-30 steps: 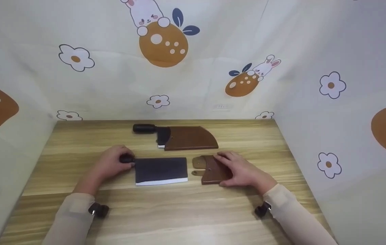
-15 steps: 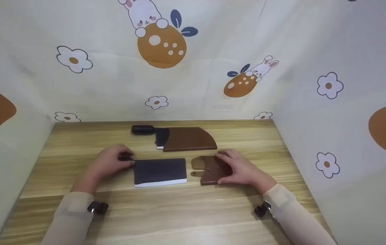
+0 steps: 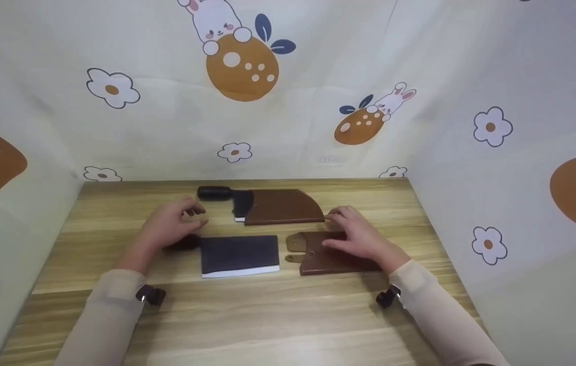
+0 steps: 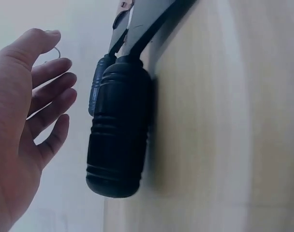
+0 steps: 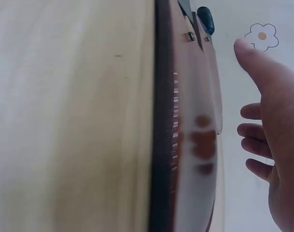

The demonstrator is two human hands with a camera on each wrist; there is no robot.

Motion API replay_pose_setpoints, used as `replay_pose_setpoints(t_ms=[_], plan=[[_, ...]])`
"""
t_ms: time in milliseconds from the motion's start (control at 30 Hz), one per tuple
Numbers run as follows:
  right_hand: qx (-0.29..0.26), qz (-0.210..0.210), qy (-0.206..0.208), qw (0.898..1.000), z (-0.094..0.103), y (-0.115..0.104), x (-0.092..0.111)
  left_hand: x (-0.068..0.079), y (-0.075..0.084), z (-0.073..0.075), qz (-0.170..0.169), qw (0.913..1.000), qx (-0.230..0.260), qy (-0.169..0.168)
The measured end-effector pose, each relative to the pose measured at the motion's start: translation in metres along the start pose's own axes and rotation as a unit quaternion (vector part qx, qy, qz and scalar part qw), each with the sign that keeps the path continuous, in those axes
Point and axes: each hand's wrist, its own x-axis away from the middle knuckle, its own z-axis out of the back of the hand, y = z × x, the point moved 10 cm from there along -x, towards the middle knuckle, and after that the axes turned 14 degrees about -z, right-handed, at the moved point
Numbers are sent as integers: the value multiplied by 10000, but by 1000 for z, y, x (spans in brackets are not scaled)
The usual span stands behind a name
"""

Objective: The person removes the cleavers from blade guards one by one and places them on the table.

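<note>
Two grips, both empty. Bare cleaver (image 3: 240,253) lay flat on the counter (image 3: 267,325): black handle (image 4: 118,130) just below your left grip (image 3: 166,223), blade out to that grip's right, pale edge strip facing you. Brown sheath (image 3: 318,263) lay under your right grip (image 3: 360,234), tabs (image 3: 295,243) pointing at the blade's end, small gap between. Sheathed cleaver (image 3: 288,206) sat beyond both grips, its tip close to your right fingertips.

Handling, my call: the blade wanted steering by its handle alone. Any slide between blade and sheath wanted both flat, in one line, tabs folded clear. Your right fingers belonged on the sheath's faces, off the mouth and the edge side.

Grip state: left fingers softly bent, thumb apart, roomy enough for the handle, touching nothing. Right thumb stood well apart from the fingers, nothing between, clear of the sheath.
</note>
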Motion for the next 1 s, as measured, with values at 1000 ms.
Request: replay_pose_setpoints(t_ms=[1000], plan=[[457, -247, -465, 9976, -31, -38, -106, -85, -40, -32, 219, 9970, -671, -314]])
